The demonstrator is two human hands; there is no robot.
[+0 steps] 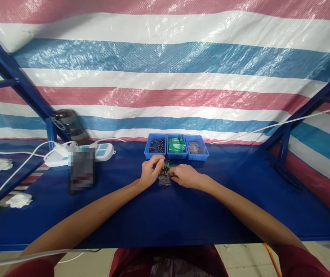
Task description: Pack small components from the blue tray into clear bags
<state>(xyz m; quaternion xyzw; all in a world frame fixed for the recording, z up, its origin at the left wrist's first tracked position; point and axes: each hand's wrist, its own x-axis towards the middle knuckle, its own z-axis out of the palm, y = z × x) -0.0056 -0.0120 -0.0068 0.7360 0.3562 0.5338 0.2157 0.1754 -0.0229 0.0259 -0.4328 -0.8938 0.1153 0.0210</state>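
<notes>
Both of my hands are over the middle of the blue table, just in front of three small blue bins. My left hand (151, 172) is closed, thumb and fingers brought together; what it pinches is too small to make out. My right hand (187, 176) has its fingers curled in at the right edge of a small pile, and its fingertips are partly hidden. Between the hands lie small clear plastic bags (164, 180) with little dark parts (165, 169) and a bit of green among them.
The left bin (155, 154) holds small dark parts, the middle bin (177, 156) green packets, the right bin (197, 157) clear bags. Leftward are a power strip (105, 152), a blurred dark object (81, 170), a dark bottle (72, 125) and crumpled white tissue (19, 200). Blue frame posts (283, 148) flank the table.
</notes>
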